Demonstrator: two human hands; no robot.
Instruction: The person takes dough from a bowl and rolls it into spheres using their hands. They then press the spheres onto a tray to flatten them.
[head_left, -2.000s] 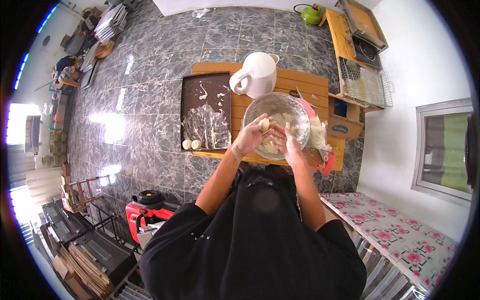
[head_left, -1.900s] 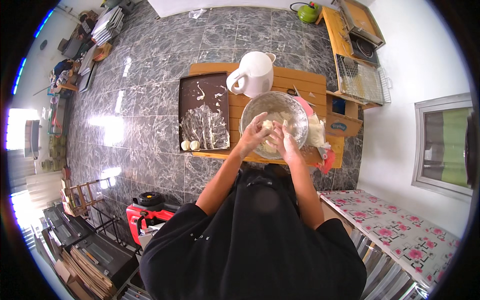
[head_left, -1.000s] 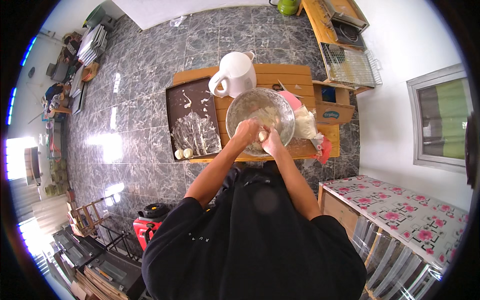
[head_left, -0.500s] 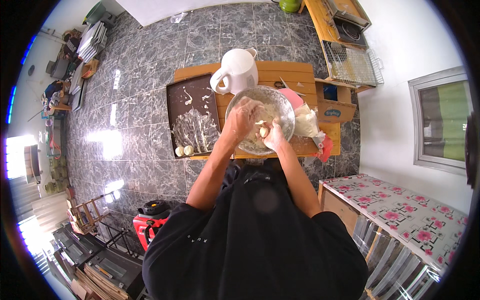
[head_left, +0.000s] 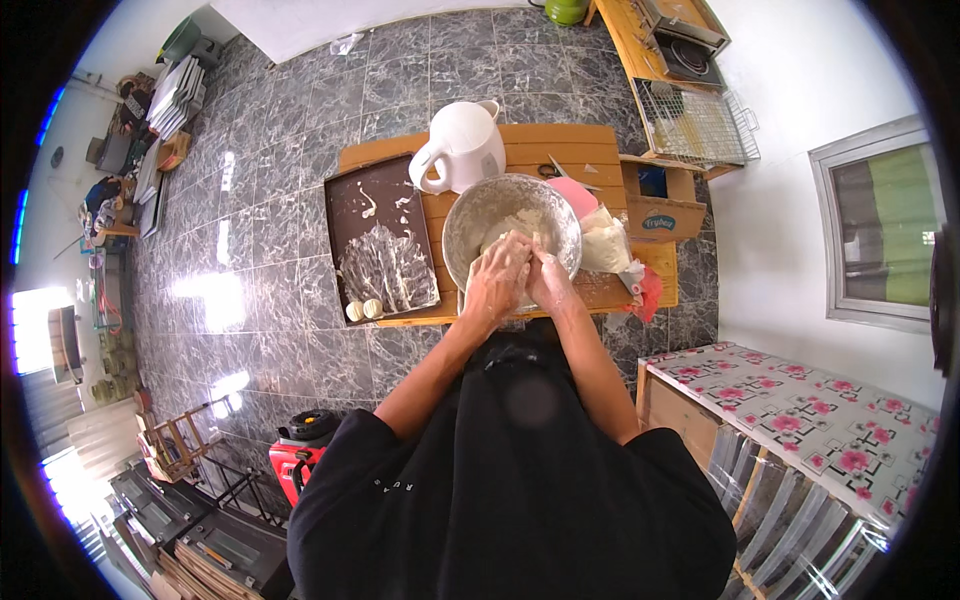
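Observation:
My left hand (head_left: 500,272) and my right hand (head_left: 548,280) are pressed together over the near side of a metal bowl (head_left: 460,230). Both are dusted with flour. Their fingers close round a small piece of dough, hidden between them now but visible in my right palm in the earlier view. Pale, crumbly dough (head_left: 522,226) lies in the bowl beyond my fingers. Left of the bowl is a dark baking tray (head_left: 345,200) smeared with something whitish. Two round dough balls (head_left: 364,310) sit in its near left corner.
A white kettle (head_left: 465,145) stands behind the bowl on the wooden table (head_left: 540,145). Scissors (head_left: 556,170), a pink item (head_left: 573,196), an opened flour bag (head_left: 606,243) and a red plastic bag (head_left: 648,294) lie to the right. A cardboard box (head_left: 665,217) is beyond the table's right side.
My left hand has come down from above the bowl to meet my right hand. The dough piece that showed in my right palm is now covered.

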